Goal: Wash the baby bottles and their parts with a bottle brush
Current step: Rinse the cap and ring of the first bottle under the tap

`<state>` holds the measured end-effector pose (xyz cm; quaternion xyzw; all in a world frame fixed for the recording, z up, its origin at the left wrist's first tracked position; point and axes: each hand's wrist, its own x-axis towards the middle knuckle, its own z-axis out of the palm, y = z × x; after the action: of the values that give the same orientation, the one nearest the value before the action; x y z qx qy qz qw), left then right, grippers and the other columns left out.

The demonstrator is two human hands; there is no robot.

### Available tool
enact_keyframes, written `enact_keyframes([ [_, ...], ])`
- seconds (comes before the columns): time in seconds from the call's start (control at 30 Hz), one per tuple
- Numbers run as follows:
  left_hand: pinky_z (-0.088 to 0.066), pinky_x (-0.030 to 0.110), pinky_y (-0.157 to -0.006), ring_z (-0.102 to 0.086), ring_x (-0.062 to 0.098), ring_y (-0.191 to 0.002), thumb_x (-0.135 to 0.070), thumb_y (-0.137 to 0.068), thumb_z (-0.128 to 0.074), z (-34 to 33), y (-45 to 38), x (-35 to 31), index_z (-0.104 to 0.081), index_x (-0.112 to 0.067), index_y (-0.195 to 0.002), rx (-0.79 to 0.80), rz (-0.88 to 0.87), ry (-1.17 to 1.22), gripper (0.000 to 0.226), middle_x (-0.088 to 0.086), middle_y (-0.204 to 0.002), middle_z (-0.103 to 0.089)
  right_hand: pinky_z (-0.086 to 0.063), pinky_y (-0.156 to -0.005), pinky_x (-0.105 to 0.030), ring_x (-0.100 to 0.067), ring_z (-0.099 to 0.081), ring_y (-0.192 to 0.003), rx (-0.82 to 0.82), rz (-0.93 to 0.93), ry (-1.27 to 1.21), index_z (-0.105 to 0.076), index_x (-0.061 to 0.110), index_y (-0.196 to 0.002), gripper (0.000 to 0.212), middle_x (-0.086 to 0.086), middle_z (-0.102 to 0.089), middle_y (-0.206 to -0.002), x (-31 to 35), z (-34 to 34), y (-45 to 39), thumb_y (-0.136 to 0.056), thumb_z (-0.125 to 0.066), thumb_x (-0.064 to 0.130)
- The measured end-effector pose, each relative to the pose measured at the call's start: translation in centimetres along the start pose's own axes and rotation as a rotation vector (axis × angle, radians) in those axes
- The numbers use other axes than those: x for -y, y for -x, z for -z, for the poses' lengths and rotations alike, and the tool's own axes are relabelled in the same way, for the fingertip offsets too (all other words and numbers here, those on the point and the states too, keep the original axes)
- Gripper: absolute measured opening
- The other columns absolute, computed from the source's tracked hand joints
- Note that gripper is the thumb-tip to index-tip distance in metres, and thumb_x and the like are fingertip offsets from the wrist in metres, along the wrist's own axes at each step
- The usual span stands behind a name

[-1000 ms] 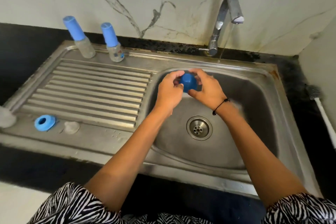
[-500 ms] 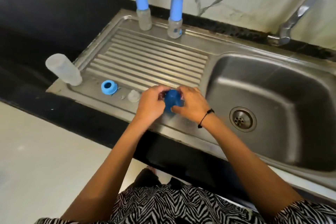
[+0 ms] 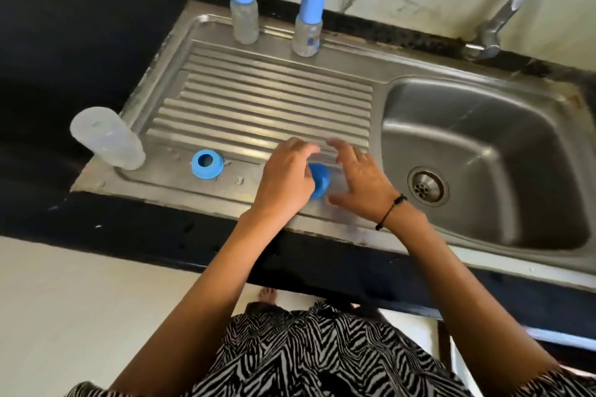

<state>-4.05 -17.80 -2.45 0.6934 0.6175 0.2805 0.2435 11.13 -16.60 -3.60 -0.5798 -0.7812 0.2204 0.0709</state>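
Where ridges end, blue ring (image 3: 205, 164), clear cup (image 3: 108, 138).

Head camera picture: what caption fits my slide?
Both hands, left hand and right hand, set a blue cap on the sink's drainboard.

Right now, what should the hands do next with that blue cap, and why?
Probably let go and leave the blue cap on the draining board, near the blue ring. Both hands, left and right, are low over the board's front edge with the cap between them, away from the basin, so it looks ready to dry.
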Motion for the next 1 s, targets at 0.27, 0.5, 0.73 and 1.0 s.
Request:
enact_keyframes([
  [0.27, -0.039, 0.024, -0.083, -0.06, 0.03, -0.095, 0.013, -0.081, -0.048, -2.6, -3.8, -4.4, -0.068, -0.001, -0.107, 0.008, -0.211, 0.063, 0.035, 0.014, -0.101, -0.065, -0.031, -0.103, -0.034, -0.031, -0.043, -0.12, -0.099, -0.094, -0.029, -0.037, 0.017, -0.139, 0.067, -0.011, -0.049, -0.127, -4.6, 4.1, 0.1, -0.079, -0.067, 0.024],
  [0.5, -0.036, 0.024, -0.092, -0.059, 0.03, -0.106, 0.008, -0.086, -0.048, -9.2, -8.2, -10.6, -0.066, -0.001, -0.114, 0.135, -0.169, 0.07, 0.034, 0.016, -0.112, -0.064, -0.031, -0.102, -0.03, -0.026, -0.042, -0.122, -0.16, -0.173, -0.093, -0.046, 0.016, -0.133, 0.054, -0.009, -0.049, -0.127, -13.6, 8.3, 0.2, -0.083, -0.066, 0.026],
  [0.73, -0.037, 0.011, -0.091, -0.061, 0.02, -0.109, 0.01, -0.087, -0.045, -18.3, -15.4, -17.3, -0.063, -0.004, -0.119, 0.294, 0.028, 0.253, 0.039, 0.011, -0.117, -0.066, -0.033, -0.104, -0.029, -0.026, -0.045, -0.122, -0.227, -0.322, -0.16, -0.049, 0.007, -0.131, 0.049, -0.013, -0.046, -0.132, -25.9, 13.8, -2.0, -0.084, -0.061, 0.004],
  [1.0, -0.034, 0.024, -0.073, -0.052, 0.026, -0.079, 0.004, -0.088, -0.045, -23.8, -24.5, -22.1, -0.065, -0.008, -0.095, 0.161, 0.377, 0.554, 0.024, 0.016, -0.086, -0.063, -0.023, -0.102, -0.011, -0.029, -0.04, -0.13, -0.201, 0.043, -0.154, -0.045, 0.001, -0.134, 0.058, -0.019, -0.043, -0.139, -32.2, 20.8, -10.9, -0.079, -0.049, -0.016],
])
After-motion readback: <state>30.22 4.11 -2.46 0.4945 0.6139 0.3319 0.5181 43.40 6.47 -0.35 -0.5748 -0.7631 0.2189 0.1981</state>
